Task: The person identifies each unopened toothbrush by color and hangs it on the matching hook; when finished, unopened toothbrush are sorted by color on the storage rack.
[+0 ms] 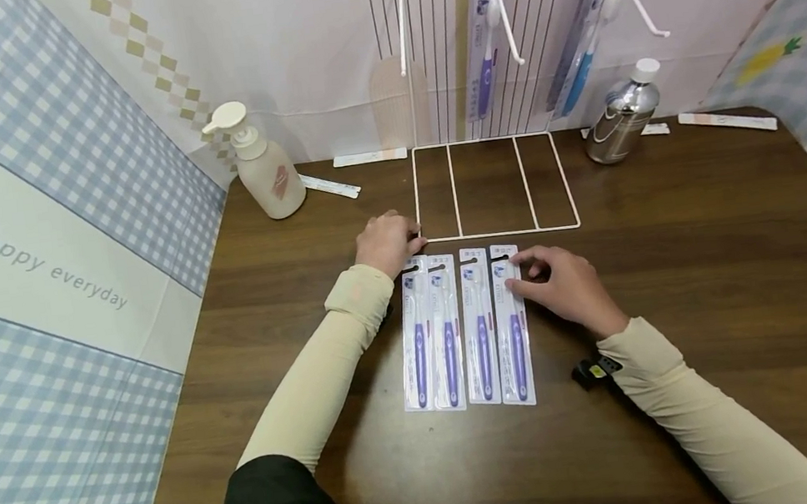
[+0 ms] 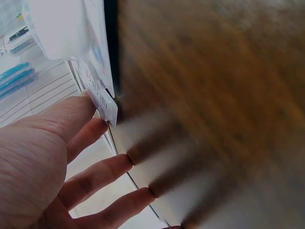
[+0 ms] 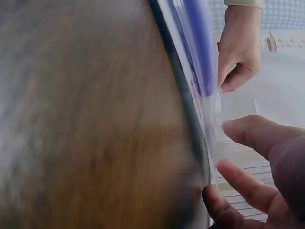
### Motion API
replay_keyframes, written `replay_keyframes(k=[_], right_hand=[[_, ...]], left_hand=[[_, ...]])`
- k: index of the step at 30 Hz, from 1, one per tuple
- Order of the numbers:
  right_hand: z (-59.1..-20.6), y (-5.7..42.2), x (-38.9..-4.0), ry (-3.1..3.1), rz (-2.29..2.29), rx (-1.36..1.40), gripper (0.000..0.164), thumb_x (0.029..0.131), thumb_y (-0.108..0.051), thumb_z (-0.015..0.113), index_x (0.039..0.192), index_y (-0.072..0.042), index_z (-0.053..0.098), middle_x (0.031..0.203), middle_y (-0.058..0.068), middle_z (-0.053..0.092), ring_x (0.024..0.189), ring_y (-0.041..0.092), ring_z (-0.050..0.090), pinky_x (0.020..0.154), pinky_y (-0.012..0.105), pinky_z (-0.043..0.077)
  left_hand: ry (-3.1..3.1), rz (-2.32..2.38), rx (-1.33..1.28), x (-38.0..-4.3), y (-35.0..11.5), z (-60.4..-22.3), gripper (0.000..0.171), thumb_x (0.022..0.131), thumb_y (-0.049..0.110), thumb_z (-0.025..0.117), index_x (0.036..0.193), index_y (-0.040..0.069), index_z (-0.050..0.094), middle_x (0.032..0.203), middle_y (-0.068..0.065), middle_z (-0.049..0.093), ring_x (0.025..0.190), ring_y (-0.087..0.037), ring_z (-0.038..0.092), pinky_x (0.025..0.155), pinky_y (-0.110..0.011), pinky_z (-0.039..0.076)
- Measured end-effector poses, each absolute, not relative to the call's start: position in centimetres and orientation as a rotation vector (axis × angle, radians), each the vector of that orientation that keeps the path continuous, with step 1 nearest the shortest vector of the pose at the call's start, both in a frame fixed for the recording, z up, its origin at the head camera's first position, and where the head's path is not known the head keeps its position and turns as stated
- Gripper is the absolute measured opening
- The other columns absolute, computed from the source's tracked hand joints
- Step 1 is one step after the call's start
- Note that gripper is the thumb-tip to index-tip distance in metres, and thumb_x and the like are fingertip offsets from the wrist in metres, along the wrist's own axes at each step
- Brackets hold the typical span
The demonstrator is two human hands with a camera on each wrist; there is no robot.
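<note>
Several packaged purple toothbrushes lie side by side on the brown table in the head view, with their hook holes at the far end. My left hand (image 1: 386, 243) is at the far end of the leftmost toothbrush pack (image 1: 416, 334); in the left wrist view its thumb touches the card end (image 2: 106, 102) and other fingertips rest on the table. My right hand (image 1: 560, 279) touches the upper part of the rightmost toothbrush pack (image 1: 515, 356) with thumb and index finger, which stand apart. In the right wrist view that thumb lies against the clear plastic cover (image 3: 217, 107).
Beyond the packs stands a white wire rack (image 1: 500, 234). Its hooks carry a purple toothbrush pack (image 1: 486, 65) and blue ones (image 1: 581, 70). A pump bottle (image 1: 269, 176) stands left, a silver bottle (image 1: 622, 120) right. Thin white strips (image 1: 728, 121) lie along the back.
</note>
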State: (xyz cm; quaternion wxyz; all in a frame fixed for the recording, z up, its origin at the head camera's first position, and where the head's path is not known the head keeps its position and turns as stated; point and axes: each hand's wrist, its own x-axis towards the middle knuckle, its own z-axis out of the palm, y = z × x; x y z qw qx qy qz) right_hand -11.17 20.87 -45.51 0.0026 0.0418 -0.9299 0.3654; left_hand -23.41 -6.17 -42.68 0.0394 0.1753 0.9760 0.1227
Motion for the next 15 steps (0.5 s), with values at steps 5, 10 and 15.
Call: replay_keyframes(k=[5, 10, 15], right_hand=[[-43.8, 21.5, -11.2, -2.751, 1.169, 0.162, 0.036, 0.093, -0.028, 0.083, 0.123, -0.011, 0.075, 0.091, 0.005, 0.078, 0.083, 0.023, 0.071, 0.072, 0.032, 0.047], [-39.9, 21.9, -11.3, -2.5, 1.048, 0.296, 0.039, 0.087, -0.015, 0.089, 0.124, -0.013, 0.078, 0.087, 0.002, 0.078, 0.063, 0.012, 0.06, 0.057, 0.018, 0.038], [-35.0, 22.1, -11.6, -2.272, 0.85, 0.422, 0.042, 0.086, -0.009, 0.089, 0.126, -0.013, 0.078, 0.088, 0.005, 0.078, 0.054, 0.004, 0.038, 0.052, 0.016, 0.027]], left_hand=[[2.993, 0.382, 0.534, -23.4, -6.2, -42.6, 0.029, 0.1, 0.039, 0.075, 0.123, 0.022, 0.081, 0.122, -0.006, 0.071, 0.116, -0.038, 0.066, 0.085, -0.057, 0.059], [2.989, 0.378, 0.529, -23.5, -6.2, -42.7, 0.03, 0.1, 0.04, 0.074, 0.124, 0.022, 0.081, 0.123, -0.006, 0.071, 0.118, -0.038, 0.065, 0.086, -0.057, 0.059], [2.989, 0.38, 0.536, -23.6, -6.2, -43.0, 0.03, 0.101, 0.039, 0.074, 0.124, 0.022, 0.081, 0.125, -0.006, 0.071, 0.118, -0.038, 0.065, 0.087, -0.057, 0.059]])
